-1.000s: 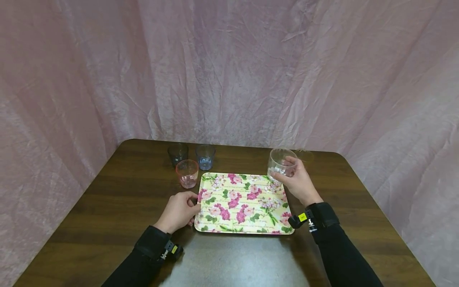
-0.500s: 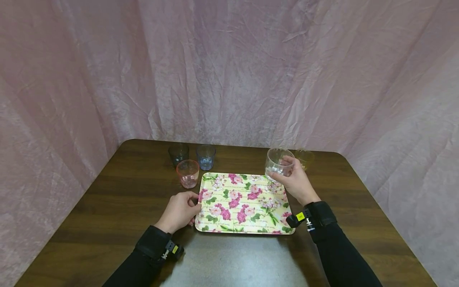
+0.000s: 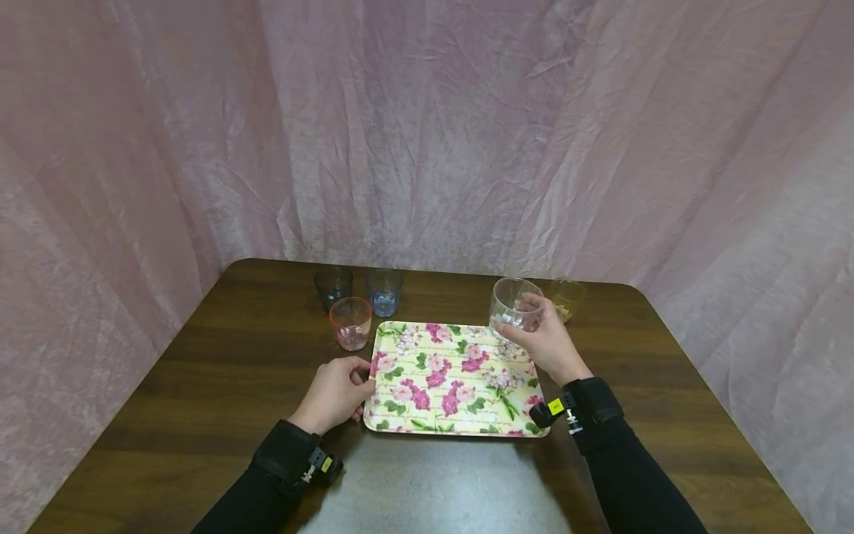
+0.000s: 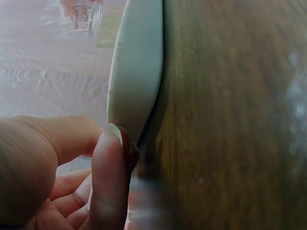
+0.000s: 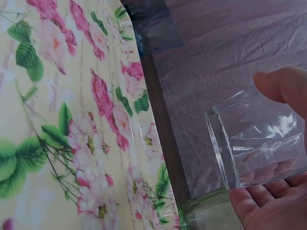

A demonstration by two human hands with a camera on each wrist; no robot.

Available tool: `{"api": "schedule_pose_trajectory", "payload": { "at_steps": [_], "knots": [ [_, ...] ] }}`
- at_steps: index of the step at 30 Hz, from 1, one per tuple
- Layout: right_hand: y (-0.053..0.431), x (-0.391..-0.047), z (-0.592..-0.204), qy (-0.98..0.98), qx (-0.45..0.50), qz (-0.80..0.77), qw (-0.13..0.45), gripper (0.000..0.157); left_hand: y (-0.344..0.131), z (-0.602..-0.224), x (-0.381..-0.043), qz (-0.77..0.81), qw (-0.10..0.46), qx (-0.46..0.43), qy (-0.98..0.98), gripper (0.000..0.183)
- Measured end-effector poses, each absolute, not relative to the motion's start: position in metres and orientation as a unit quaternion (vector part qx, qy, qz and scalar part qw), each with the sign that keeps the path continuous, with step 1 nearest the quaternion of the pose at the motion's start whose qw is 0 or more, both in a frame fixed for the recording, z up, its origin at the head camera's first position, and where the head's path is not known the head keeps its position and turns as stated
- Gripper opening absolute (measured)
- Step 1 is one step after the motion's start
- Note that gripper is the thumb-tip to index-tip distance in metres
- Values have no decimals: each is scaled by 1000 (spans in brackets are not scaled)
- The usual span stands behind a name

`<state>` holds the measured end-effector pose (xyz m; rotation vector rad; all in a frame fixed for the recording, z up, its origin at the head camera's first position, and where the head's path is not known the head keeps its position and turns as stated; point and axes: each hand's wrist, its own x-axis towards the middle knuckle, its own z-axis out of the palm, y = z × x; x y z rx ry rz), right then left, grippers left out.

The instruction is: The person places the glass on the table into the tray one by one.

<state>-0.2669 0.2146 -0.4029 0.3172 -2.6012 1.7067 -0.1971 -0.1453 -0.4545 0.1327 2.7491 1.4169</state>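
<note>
A clear drinking glass (image 3: 512,305) is gripped by my right hand (image 3: 548,345), thumb on one side and fingers round the other. It overlaps the back right corner of a flowered tray (image 3: 440,371) in the head view. The right wrist view shows a gap between the glass's thick base (image 5: 223,151) and the tray surface (image 5: 57,182). My left hand (image 3: 333,393) pinches the tray's left edge between thumb and fingers, and the left wrist view shows the tray's pale outer side (image 4: 136,62) rising from the pinch. The tray lies flat on the wooden table.
Left of the tray's back corner stand a pink-rimmed glass (image 3: 350,326), a dark grey glass (image 3: 333,288) and a blue glass (image 3: 384,293). A yellowish glass (image 3: 567,298) stands behind my right hand. Draped pink cloth (image 3: 427,148) hangs beyond the table's (image 3: 220,386) back edge.
My right hand has moved slightly left with the clear glass, and more of the yellowish glass shows behind it. The left hand keeps its hold on the tray edge.
</note>
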Motion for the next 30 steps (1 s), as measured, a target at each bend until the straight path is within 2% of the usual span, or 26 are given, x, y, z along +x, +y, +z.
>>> {"api": "schedule_pose_trajectory", "payload": {
  "at_steps": [11,19,30],
  "knots": [
    [208,-267,-405,-825,111,553,-2,89,-145,-454,-197,455,30,33,889,29],
    [200,-267,-404,-833,116,541,1,92,-145,-453,-197,454,27,34,890,28],
    [184,-260,-392,-817,129,562,-23,85,-146,-452,-196,454,24,37,890,28]
  ]
}}
